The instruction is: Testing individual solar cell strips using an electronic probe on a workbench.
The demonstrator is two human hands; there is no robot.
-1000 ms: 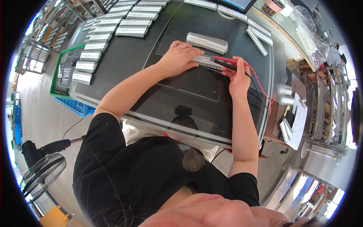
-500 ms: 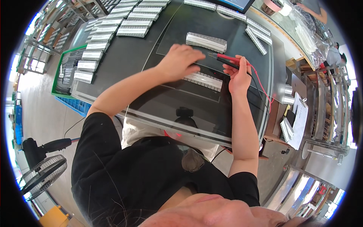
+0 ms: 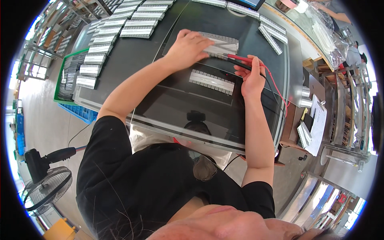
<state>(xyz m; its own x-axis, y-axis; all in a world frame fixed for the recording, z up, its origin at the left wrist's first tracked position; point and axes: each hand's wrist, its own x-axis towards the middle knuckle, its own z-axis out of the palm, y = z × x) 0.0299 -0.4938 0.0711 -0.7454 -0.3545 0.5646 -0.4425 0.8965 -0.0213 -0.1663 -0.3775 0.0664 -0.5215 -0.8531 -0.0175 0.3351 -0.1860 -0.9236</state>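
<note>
My left hand (image 3: 189, 47) lies flat on the far grey ribbed strip (image 3: 221, 43) on the dark glass table (image 3: 168, 108), fingers spread over its left part. My right hand (image 3: 250, 75) grips a red test probe (image 3: 239, 59) and a black one, tips pointing left at that far strip. Red and black leads (image 3: 276, 90) trail from the hand toward the table's right edge. A second grey ribbed strip (image 3: 212, 81) lies nearer me, untouched, just left of my right hand.
Several rows of similar grey strips (image 3: 108, 36) cover the table's far left, more lie at the far right (image 3: 272, 34). A green crate (image 3: 66, 78) sits left over a blue crate (image 3: 80, 113). A floor fan (image 3: 44, 180) stands lower left. Papers (image 3: 318, 124) rest right.
My left hand left the near strip and reached farther up onto the far strip. My right hand with the probes shifted slightly up with it.
</note>
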